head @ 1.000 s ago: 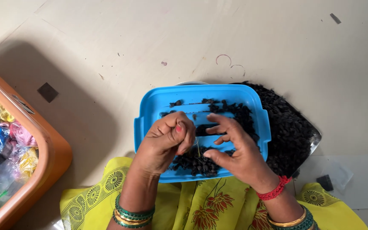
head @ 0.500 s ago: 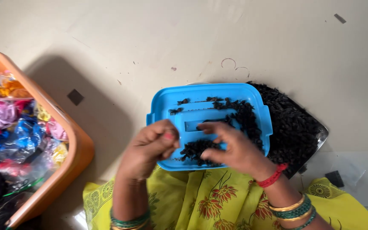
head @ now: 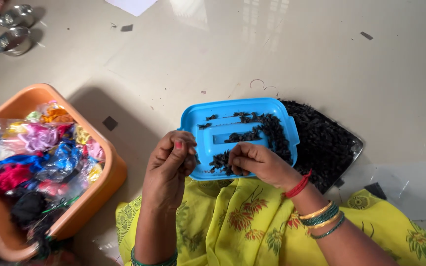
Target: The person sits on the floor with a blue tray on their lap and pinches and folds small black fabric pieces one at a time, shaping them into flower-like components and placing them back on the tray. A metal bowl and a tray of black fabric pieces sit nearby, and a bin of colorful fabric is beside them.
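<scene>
R hand (head: pixel 255 160) dropped onto lid (head: pixel 277 106).

A blue plastic lid (head: pixel 242 135) lies flat on the lap, strewn with small black pieces (head: pixel 267 130).
</scene>
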